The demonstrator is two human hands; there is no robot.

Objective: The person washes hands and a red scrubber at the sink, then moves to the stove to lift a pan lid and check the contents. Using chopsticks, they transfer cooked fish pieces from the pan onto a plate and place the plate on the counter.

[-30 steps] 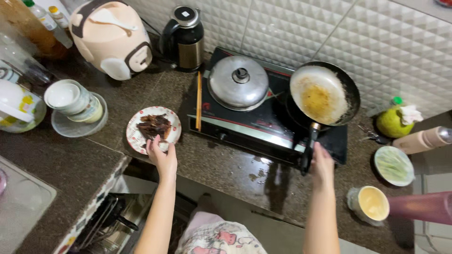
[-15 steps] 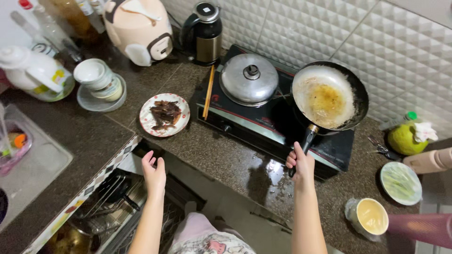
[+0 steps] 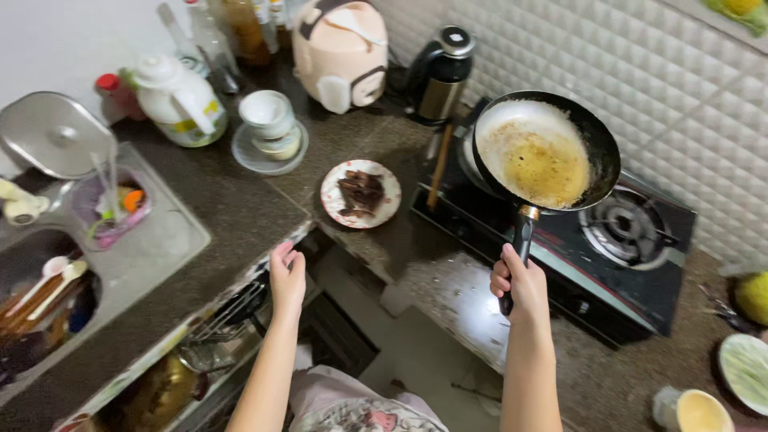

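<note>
My right hand [image 3: 518, 284] grips the black handle of a dark frying pan [image 3: 544, 152] and holds it lifted above the left side of the black gas stove [image 3: 632, 240]. The pan holds a greasy yellow-brown residue. My left hand [image 3: 286, 276] is open, palm down, near the edge of the dark stone counter [image 3: 240, 216], holding nothing. A small patterned plate [image 3: 362, 193] with dark pieces of food sits on the counter just beyond it. A wooden stick [image 3: 439, 166] lies along the stove's left edge.
A pink rice cooker [image 3: 340, 48], a black kettle [image 3: 442, 72], stacked bowls [image 3: 270, 124] and a white jug [image 3: 176, 100] stand at the back. A sink [image 3: 48, 296] with utensils is at left, beside a steel lid [image 3: 52, 132]. A yellow-filled bowl [image 3: 700, 410] sits at lower right.
My right hand took the pan by its handle, lifted it off the right burner and carried it left over the lidded pot. My left hand stays open near the counter edge. The view swung left.
</note>
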